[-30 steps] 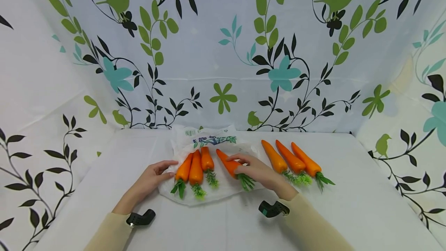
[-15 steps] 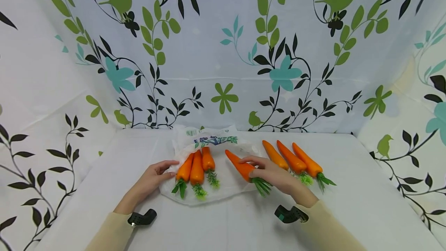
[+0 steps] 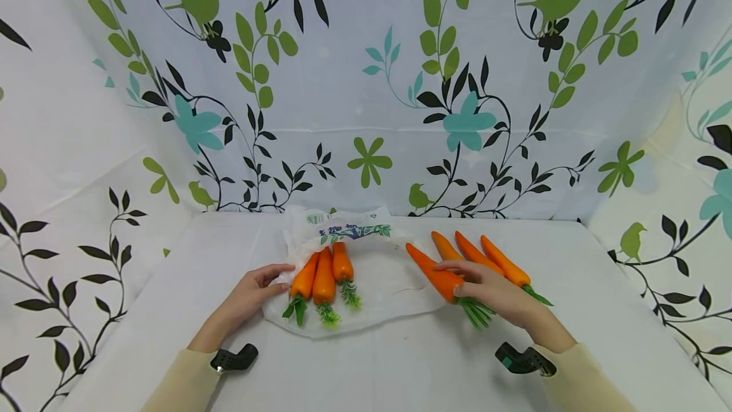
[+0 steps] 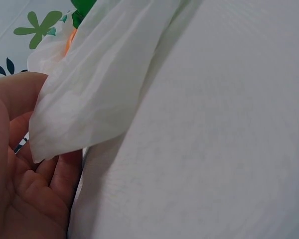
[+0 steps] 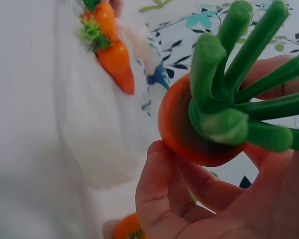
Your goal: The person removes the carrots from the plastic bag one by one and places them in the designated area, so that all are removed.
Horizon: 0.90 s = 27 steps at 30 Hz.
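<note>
My right hand (image 3: 486, 288) grips a toy carrot (image 3: 431, 269), its orange tip pointing up and left. Thick green stems (image 5: 234, 94) fan out from its top, near the palm in the right wrist view. On the left, my left hand (image 3: 260, 291) holds the edge of a white plastic bag (image 3: 383, 291) between thumb and fingers. The bag's thin film (image 4: 89, 94) hangs in folds by that palm. Three carrots (image 3: 323, 278) lie side by side on the bag, leaves toward me, just right of my left fingers.
Right of the bag, three more carrots (image 3: 494, 256) lie on the white table (image 3: 372, 374), partly covered by my right hand and its carrot. Behind the table hangs a patterned curtain (image 3: 320, 100). Each wrist wears a black camera band (image 3: 234, 358).
My right hand has carried its carrot rightward from over the bag to in front of the right-hand carrots. My left hand has stayed at the bag's edge.
</note>
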Each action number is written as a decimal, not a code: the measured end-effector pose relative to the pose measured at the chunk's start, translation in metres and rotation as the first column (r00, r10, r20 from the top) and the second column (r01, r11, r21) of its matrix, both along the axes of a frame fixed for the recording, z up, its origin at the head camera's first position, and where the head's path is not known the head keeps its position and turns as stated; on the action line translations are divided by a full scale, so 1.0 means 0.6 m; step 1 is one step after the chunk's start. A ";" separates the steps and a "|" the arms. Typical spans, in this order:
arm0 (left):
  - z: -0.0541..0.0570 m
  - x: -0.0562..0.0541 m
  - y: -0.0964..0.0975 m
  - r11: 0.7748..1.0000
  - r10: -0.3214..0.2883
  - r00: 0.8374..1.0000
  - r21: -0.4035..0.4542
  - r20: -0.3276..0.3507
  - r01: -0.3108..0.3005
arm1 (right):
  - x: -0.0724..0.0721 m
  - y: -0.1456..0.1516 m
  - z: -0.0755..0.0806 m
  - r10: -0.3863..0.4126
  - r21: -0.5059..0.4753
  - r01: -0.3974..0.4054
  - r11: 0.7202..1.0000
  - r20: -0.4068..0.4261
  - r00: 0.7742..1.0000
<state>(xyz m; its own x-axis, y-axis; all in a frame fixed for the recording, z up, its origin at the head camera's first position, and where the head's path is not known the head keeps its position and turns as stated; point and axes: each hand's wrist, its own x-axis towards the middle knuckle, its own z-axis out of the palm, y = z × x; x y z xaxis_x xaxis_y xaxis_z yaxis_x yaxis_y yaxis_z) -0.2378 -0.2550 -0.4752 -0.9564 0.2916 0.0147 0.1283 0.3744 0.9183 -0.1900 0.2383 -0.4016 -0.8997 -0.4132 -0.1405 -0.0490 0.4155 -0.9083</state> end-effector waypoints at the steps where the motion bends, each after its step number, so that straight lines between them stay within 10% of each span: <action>1: -0.001 0.000 0.000 1.000 0.004 1.000 -0.001 0.004 -0.004 | 0.001 0.007 -0.001 0.002 0.004 -0.002 1.000 -0.012 1.000; 27: -0.002 -0.001 0.000 1.000 0.010 1.000 -0.020 0.011 -0.010 | 0.029 0.113 0.012 -0.032 -0.023 0.031 0.999 -0.047 0.998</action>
<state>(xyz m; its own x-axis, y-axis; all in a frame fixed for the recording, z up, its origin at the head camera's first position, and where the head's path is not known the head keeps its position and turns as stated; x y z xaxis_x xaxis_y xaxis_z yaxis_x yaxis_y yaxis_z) -0.2384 -0.2548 -0.4764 -0.9593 0.2823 -0.0012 0.1147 0.3935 0.9122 -0.1724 0.3063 -0.3942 -0.9178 -0.3872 -0.0881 -0.0797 0.3971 -0.9143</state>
